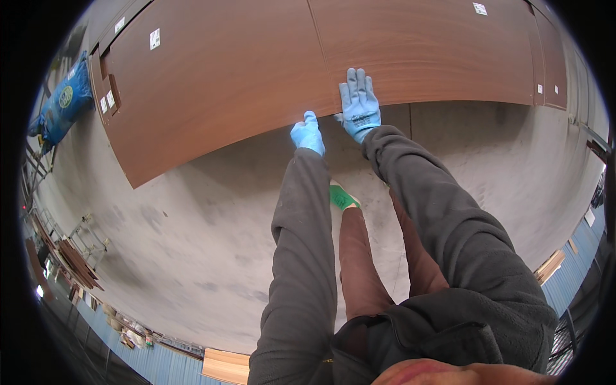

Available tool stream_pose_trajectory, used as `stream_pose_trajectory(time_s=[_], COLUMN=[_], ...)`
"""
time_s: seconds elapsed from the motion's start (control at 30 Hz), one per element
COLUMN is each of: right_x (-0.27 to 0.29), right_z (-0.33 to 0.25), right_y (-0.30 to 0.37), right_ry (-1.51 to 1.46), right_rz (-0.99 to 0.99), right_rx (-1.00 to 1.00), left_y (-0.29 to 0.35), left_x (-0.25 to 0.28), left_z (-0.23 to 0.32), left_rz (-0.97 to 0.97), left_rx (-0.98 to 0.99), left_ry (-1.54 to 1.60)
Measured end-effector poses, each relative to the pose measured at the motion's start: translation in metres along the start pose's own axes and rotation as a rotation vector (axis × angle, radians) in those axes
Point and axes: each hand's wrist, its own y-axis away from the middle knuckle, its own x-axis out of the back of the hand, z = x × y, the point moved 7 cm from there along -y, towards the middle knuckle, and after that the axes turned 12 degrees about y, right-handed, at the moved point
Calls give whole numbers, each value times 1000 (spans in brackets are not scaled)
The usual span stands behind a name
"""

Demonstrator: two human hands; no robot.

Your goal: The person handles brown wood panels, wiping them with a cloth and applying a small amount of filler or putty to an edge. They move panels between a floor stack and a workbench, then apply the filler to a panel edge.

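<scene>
A large brown board (pixel 212 83) with a smooth wood-like face lies in front of me. A second brown board (pixel 443 61) meets it along a seam near the middle. My left hand (pixel 308 135), in a light blue glove, is closed on the near edge of the left board, thumb on top; its other fingers are mostly hidden. Just right of the seam, my right hand (pixel 360 108), gloved alike, lies flat on the right board by its near edge. Its fingers stretch away from me and its thumb points left.
Small brown pieces (pixel 110 93) with white labels sit at the left board's far-left end. Beyond them lies a blue sack (pixel 69 102). Grey concrete floor (pixel 192 256) surrounds my feet. Stacked brown strips (pixel 74 263) stand far left, and light wooden boards (pixel 224 367) lie at the lower rim.
</scene>
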Motion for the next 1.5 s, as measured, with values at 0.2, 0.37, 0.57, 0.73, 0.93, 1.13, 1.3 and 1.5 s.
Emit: stream_pose_trajectory(time_s=[0.2,0.37,0.57,0.73,0.93,1.13,1.3,1.5], right_x=[27,96,168,274,371,442,458,491], right_z=[15,32,25,7,18,-29,-157,-317], right_y=[26,138,269,301,314,353,372,366], right_ry=[-52,-404,-1436,-2466,-2559,-2172,-1990,-1601], right_rz=[-58,129,-142,-71,-533,-747,-1073,-854], right_rx=[82,98,-172,123,296,276,307,554], left_y=[33,134,331,511,550,566,564,524], left_x=[20,87,124,93,114,177,274,442], left_z=[-15,-9,-11,64,125,143,170,188], left_rz=[-7,-331,-656,-981,-627,-394,-139,-399], left_rx=[178,223,631,635,0,-634,-1066,-317], left_ry=[58,-34,148,561,205,-125,-696,277])
